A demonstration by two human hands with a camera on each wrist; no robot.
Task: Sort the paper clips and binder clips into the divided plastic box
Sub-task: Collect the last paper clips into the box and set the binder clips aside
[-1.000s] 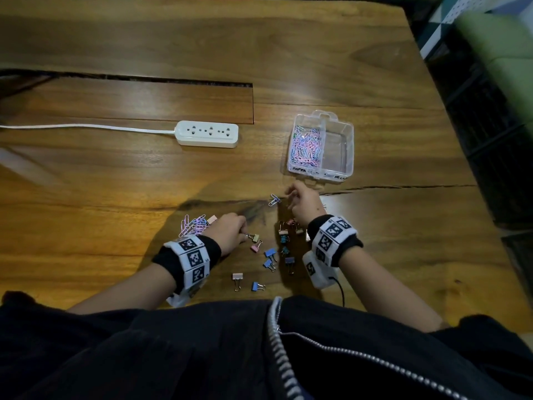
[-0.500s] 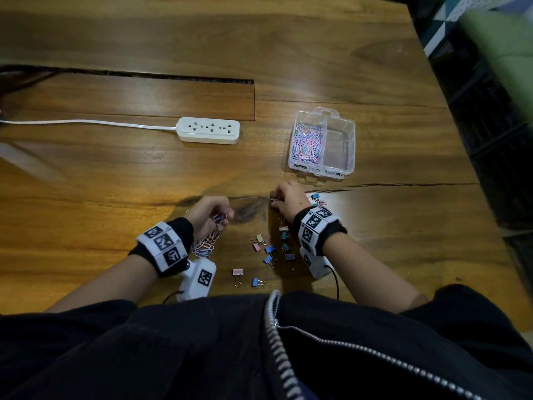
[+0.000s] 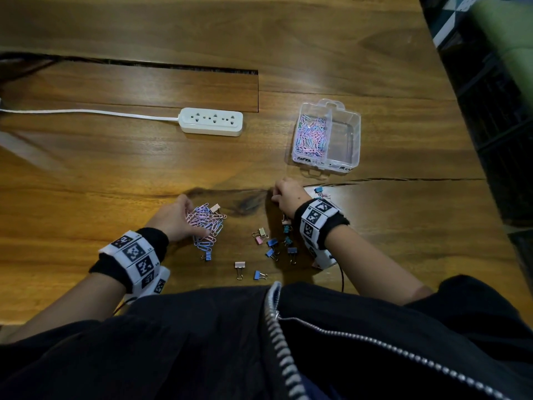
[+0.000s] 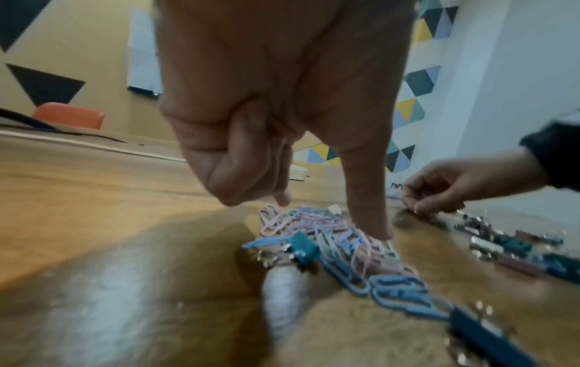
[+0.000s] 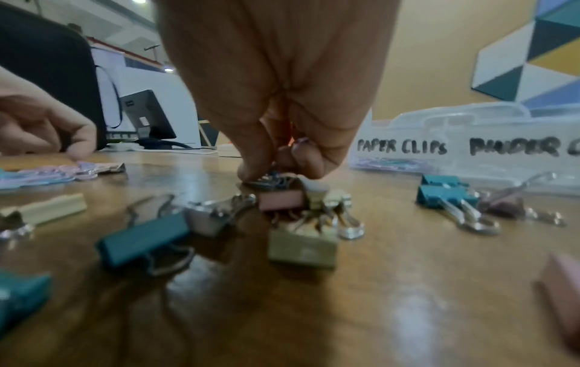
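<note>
A pile of pink and blue paper clips lies on the wooden table. My left hand cups it from the left, thumb pressed on the pile and fingers curled at its far side. My right hand is curled down on the table and pinches a small paper clip, mostly hidden by the fingers. Several binder clips lie scattered between my wrists. The clear divided box stands beyond, with paper clips in its left compartment.
A white power strip with its cord lies at the back left. One blue binder clip sits just in front of the box. The table's right edge runs close behind the box. My dark jacket hangs over the near edge.
My left hand went left to the paper clip pile, lifted part of it, and now has it down on the table under the thumb. My right hand stayed on the small clip.
</note>
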